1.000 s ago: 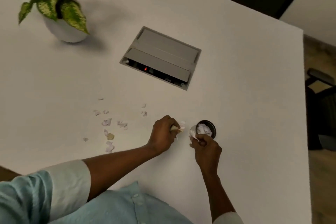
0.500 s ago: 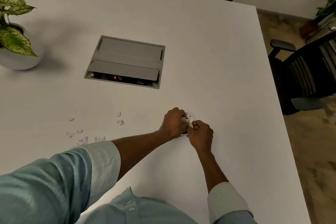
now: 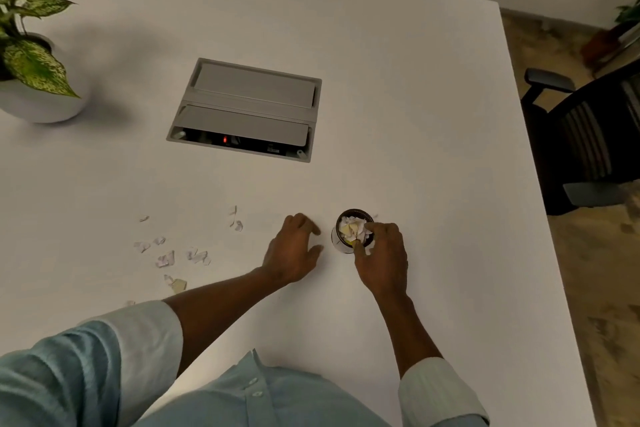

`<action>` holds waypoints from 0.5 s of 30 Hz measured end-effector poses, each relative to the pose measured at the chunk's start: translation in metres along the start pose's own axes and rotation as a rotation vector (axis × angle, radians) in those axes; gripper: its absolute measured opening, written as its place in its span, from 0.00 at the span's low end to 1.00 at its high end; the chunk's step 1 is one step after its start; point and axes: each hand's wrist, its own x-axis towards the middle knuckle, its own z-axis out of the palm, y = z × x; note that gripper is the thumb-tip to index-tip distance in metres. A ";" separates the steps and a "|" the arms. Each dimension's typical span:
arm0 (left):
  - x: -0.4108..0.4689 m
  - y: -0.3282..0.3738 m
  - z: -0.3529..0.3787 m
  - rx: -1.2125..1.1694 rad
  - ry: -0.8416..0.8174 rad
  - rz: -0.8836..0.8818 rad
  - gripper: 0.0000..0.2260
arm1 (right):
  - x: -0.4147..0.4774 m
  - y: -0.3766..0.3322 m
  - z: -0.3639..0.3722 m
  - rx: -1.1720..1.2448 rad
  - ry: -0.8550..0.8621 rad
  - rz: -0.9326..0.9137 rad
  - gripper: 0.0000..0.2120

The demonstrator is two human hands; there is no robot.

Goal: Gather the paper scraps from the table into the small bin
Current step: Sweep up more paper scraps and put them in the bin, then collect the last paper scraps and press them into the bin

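Far left, a potted plant [image 3: 31, 55] sits clear of the work. Nearer, loose paper scraps [image 3: 166, 258] lie scattered across the white tabletop [image 3: 415, 114], well left of the bin, so plenty remains to gather; two more bits [image 3: 236, 221] lie closer in. Beyond them the grey cable box [image 3: 246, 111] is sunk into the tabletop, its front flap open. Now the left hand [image 3: 294, 253]: fingers spread and relaxed, palm down, low over the tabletop just left of the bin, holding nothing that shows, probably ready to sweep back toward the scraps. Right beside it stands the small bin [image 3: 354, 230], a dark round cup heaped with crumpled paper. The right hand [image 3: 382, 258] sits at its near-right rim, fingertips [image 3: 369, 227] curled narrowly down onto the heap, seemingly pressing the scraps in to make room.
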 end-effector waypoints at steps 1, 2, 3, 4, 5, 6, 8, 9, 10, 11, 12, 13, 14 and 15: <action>-0.008 -0.013 0.001 0.035 -0.025 -0.016 0.15 | -0.003 -0.001 0.002 -0.056 0.007 -0.056 0.18; -0.017 -0.025 0.002 0.076 -0.056 -0.028 0.15 | -0.004 -0.001 0.004 -0.105 0.011 -0.118 0.20; -0.025 -0.037 0.003 0.123 -0.089 -0.036 0.16 | -0.005 0.000 0.007 -0.144 0.002 -0.170 0.22; -0.033 -0.048 0.004 0.173 -0.124 -0.039 0.17 | -0.005 0.000 0.010 -0.178 -0.020 -0.204 0.25; -0.041 -0.059 0.005 0.223 -0.161 -0.034 0.19 | -0.004 0.000 0.013 -0.216 -0.051 -0.221 0.27; -0.048 -0.068 0.007 0.270 -0.197 -0.025 0.22 | -0.004 0.001 0.016 -0.258 -0.082 -0.231 0.29; -0.062 -0.083 0.012 0.350 -0.245 -0.001 0.28 | -0.006 0.001 0.023 -0.347 -0.098 -0.253 0.30; -0.068 -0.088 0.016 0.376 -0.256 0.011 0.31 | -0.007 0.001 0.024 -0.386 -0.078 -0.271 0.30; -0.073 -0.092 0.019 0.391 -0.267 0.021 0.33 | -0.008 0.000 0.026 -0.416 -0.047 -0.287 0.29; -0.077 -0.095 0.022 0.398 -0.279 0.032 0.36 | -0.009 -0.001 0.028 -0.438 -0.018 -0.299 0.28; -0.080 -0.097 0.024 0.403 -0.287 0.041 0.38 | -0.010 -0.001 0.030 -0.456 0.003 -0.304 0.28; -0.081 -0.098 0.026 0.410 -0.292 0.049 0.39 | -0.010 -0.001 0.033 -0.474 0.012 -0.304 0.28; -0.082 -0.098 0.027 0.421 -0.298 0.057 0.40 | -0.010 -0.001 0.036 -0.490 0.010 -0.298 0.28; -0.083 -0.097 0.029 0.432 -0.305 0.061 0.41 | -0.010 0.000 0.039 -0.504 -0.002 -0.287 0.28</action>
